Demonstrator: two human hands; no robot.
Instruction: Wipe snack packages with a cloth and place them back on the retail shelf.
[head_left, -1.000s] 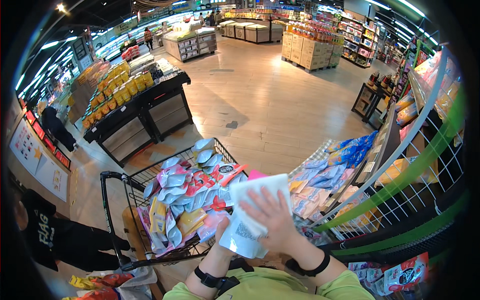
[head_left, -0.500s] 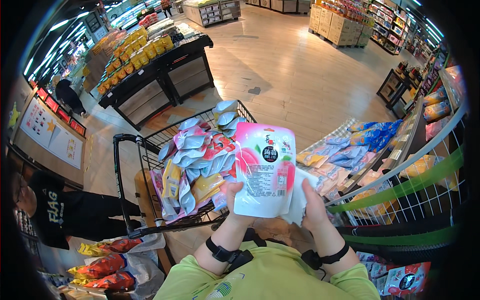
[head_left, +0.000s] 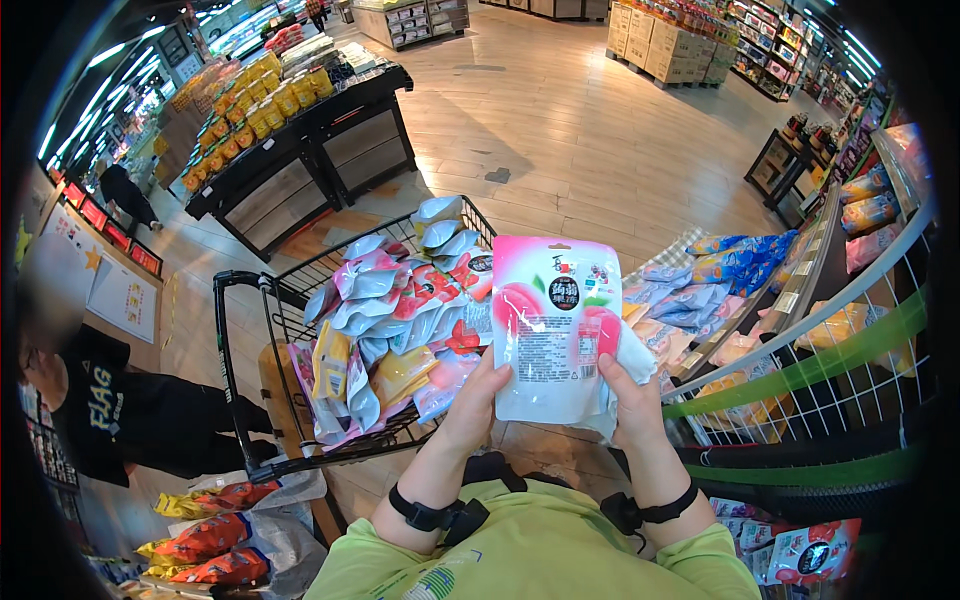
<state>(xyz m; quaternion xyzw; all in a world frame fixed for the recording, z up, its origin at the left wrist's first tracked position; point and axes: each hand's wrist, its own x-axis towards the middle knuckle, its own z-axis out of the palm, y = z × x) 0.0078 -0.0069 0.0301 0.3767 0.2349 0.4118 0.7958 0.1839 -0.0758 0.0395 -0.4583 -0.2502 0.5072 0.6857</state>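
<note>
A pink and white jelly pouch [head_left: 555, 340] with peach pictures stands upright before me, its printed panel facing me. My left hand [head_left: 474, 400] grips its lower left edge, thumb in front. At the lower right edge, my right hand [head_left: 634, 400] presses its thumb on the pouch and also holds a white cloth or wipe [head_left: 636, 358], partly hidden behind the pouch. The fingers behind the pouch are out of sight. Just left, a black wire shopping cart [head_left: 225, 355] carries a heap of similar pouches [head_left: 400, 305].
Bagged snacks fill a sloped display [head_left: 690, 305] on the right, beside a white wire rack [head_left: 800, 400] with green strips. A person in black [head_left: 110, 400] stands left of the cart. Red and yellow bags [head_left: 205, 540] lie at lower left. A dark display stand [head_left: 290, 190] is ahead-left.
The pouch has shifted slightly right in view. My right thumb now lies on its front edge; before, that hand held the cloth at its side. The cart appears a little further left.
</note>
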